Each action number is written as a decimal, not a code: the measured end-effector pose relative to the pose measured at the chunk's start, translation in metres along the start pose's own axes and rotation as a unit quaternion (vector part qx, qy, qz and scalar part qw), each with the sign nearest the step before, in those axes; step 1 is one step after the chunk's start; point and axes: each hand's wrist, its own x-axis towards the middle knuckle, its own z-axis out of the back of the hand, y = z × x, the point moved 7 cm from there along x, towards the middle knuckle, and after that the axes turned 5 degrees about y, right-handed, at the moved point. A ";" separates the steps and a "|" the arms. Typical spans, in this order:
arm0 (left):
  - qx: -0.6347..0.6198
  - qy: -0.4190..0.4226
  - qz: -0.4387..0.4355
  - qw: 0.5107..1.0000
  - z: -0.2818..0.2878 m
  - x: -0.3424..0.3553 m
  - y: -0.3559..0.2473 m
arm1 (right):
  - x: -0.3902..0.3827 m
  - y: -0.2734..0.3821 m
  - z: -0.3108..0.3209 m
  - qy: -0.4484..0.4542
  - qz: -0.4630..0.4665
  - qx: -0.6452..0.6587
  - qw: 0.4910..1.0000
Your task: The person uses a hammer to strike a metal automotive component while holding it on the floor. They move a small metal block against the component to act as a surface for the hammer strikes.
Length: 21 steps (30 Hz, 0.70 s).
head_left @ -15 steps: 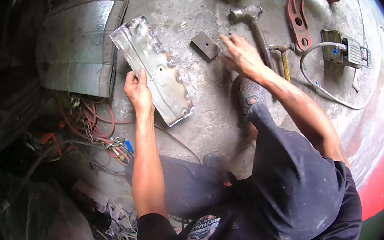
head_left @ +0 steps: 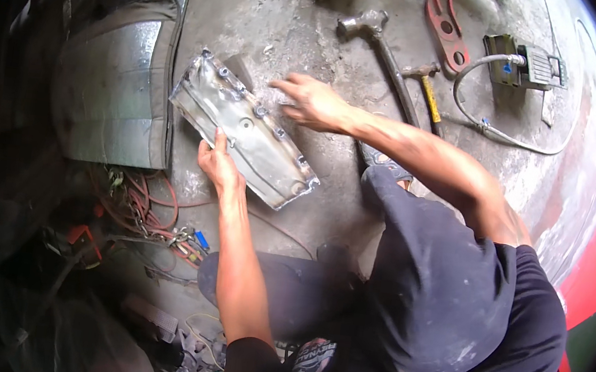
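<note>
My left hand grips the near left edge of a long dented sheet-metal cover, thumb on top. The cover is silvery, with bolt holes and a scalloped, browned edge on its far right side. It lies slantwise in front of me. Just past its far edge, a dark metal block shows in part, the rest hidden by the cover. My right hand hovers right of the cover, fingers stretched out and somewhat blurred. Nothing is visible in it.
A large hammer lies on the concrete floor beside a small yellow-handled hammer. Farther right are a red metal tool and a pedal unit with a hose. A grey padded panel and tangled hoses are left.
My right hand has moved left toward the cover. The metal block has shifted left and is now partly behind the cover, which has tilted in my left hand. The view has shifted slightly.
</note>
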 end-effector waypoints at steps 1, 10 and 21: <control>0.003 0.005 -0.013 1.000 0.000 0.002 -0.004 | -0.023 -0.014 0.014 -0.065 -0.024 -0.050 0.996; 0.067 0.017 -0.072 0.995 -0.004 0.057 -0.010 | -0.277 -0.145 0.084 -0.086 -0.443 -0.192 0.872; 0.077 0.074 -0.080 0.991 -0.030 0.100 0.015 | -0.255 -0.124 0.104 -0.155 -0.445 0.100 0.876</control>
